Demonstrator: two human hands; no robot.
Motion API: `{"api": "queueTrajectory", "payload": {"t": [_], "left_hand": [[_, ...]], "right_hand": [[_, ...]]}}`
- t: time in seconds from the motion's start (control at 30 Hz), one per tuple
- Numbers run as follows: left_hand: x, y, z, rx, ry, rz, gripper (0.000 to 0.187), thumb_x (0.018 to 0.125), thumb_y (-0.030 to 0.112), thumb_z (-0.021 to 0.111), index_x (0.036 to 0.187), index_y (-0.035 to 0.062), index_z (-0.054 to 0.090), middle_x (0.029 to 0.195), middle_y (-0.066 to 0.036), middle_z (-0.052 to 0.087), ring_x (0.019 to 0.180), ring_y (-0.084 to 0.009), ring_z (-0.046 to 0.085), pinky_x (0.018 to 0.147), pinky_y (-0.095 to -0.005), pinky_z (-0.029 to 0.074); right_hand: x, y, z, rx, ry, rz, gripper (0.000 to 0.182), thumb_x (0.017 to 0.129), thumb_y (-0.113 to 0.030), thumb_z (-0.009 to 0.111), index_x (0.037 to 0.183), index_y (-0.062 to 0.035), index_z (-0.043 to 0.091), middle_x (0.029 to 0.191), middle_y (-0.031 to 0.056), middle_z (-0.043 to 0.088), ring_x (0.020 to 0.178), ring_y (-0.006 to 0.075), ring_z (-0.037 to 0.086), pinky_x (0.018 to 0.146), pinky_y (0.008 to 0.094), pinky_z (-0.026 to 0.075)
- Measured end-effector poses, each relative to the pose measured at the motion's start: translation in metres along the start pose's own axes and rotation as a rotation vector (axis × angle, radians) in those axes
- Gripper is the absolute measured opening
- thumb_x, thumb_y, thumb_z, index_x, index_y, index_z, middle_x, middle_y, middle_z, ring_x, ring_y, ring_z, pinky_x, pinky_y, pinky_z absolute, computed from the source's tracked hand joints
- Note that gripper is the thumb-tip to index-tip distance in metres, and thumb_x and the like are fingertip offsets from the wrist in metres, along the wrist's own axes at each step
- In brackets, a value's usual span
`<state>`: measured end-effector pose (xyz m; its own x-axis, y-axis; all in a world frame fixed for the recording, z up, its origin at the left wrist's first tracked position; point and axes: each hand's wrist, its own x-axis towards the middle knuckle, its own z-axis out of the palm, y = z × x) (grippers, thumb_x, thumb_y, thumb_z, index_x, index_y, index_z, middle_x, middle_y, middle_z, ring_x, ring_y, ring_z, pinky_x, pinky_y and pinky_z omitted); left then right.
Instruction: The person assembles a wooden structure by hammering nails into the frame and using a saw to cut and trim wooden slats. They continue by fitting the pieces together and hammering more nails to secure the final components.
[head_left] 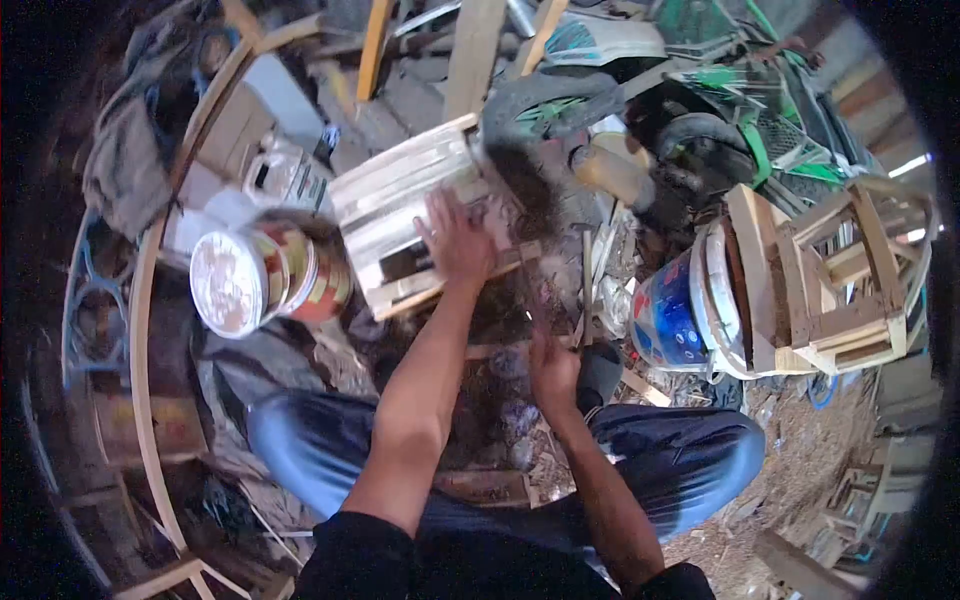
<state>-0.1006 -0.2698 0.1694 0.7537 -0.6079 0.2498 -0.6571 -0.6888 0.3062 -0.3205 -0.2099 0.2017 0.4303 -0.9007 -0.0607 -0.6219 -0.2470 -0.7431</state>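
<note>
My left hand [460,240] lies with its fingers spread on a small panel of pale wooden slats [400,215], which is tilted on the ground between my legs. A gap shows between its lower slats. My right hand [553,375] is closed around a thin, dark tool [533,300] pointing up to the panel's lower right edge. Motion blur hides what kind of tool it is. Just right of it stands a long light-wood handle [588,285], apart from my hand.
Left of the panel are a paint bucket [228,283] and a white jug [285,178]. At right, a blue bucket [668,315] lies near a small wooden frame [850,280]. Wheels and green-framed parts [705,140] clutter the back. Wood scraps and shavings [790,440] cover the ground.
</note>
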Motion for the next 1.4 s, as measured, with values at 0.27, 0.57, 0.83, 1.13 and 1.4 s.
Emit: {"api": "queueTrajectory", "payload": {"t": [0.27, 0.57, 0.83, 1.13, 1.4], "left_hand": [[0.006, -0.003, 0.006, -0.039, 0.088, 0.013, 0.063, 0.096, 0.037, 0.034, 0.145, -0.0004, 0.023, 0.154, -0.015, 0.020, 0.143, -0.0303, 0.013, 0.114, -0.0560, 0.004], [0.020, -0.009, 0.000, -0.172, 0.084, 0.090, 0.060, 0.096, 0.036, 0.035, 0.143, -0.0011, 0.030, 0.152, -0.016, 0.025, 0.143, -0.0309, 0.015, 0.114, -0.0560, 0.003], [0.025, -0.005, 0.010, -0.049, 0.132, 0.051, 0.058, 0.097, 0.033, 0.033, 0.144, -0.0011, 0.026, 0.152, -0.015, 0.023, 0.143, -0.0319, 0.013, 0.113, -0.0571, 0.000], [0.009, -0.013, 0.004, -0.032, 0.095, 0.205, 0.053, 0.092, 0.030, 0.044, 0.136, 0.0005, 0.039, 0.149, -0.015, 0.028, 0.140, -0.0305, 0.021, 0.113, -0.0542, 0.010], [0.000, -0.041, -0.014, -0.253, -0.143, 0.773, 0.035, 0.080, 0.018, 0.063, 0.114, 0.0119, 0.058, 0.115, -0.013, 0.055, 0.113, -0.0330, 0.050, 0.102, -0.0471, 0.033]], "right_hand": [[-0.048, 0.023, -0.033, 0.579, 0.036, 0.304, 0.050, 0.097, -0.032, 0.053, 0.057, -0.0020, 0.049, 0.049, -0.0006, 0.044, 0.050, 0.0062, 0.038, 0.043, 0.0301, 0.030], [-0.019, -0.003, -0.029, 0.290, 0.184, 0.147, 0.051, 0.093, -0.033, 0.058, 0.063, 0.0070, 0.048, 0.052, 0.0051, 0.032, 0.055, 0.0092, 0.034, 0.047, 0.0343, 0.032], [0.003, -0.056, -0.083, 0.044, 0.130, 0.097, 0.047, 0.093, -0.036, 0.057, 0.090, 0.0106, 0.066, 0.056, 0.0163, 0.059, 0.058, 0.0106, 0.051, 0.056, 0.0340, 0.044], [0.066, -0.030, -0.021, 0.114, 0.196, 0.051, 0.057, 0.094, -0.044, 0.053, 0.068, 0.0069, 0.059, 0.051, 0.0056, 0.045, 0.055, 0.0124, 0.041, 0.051, 0.0343, 0.035], [0.054, -0.030, -0.039, 0.156, 0.177, 0.032, 0.055, 0.094, -0.045, 0.052, 0.091, 0.0079, 0.067, 0.060, 0.0250, 0.058, 0.054, 0.0197, 0.051, 0.059, 0.0412, 0.043]]}}
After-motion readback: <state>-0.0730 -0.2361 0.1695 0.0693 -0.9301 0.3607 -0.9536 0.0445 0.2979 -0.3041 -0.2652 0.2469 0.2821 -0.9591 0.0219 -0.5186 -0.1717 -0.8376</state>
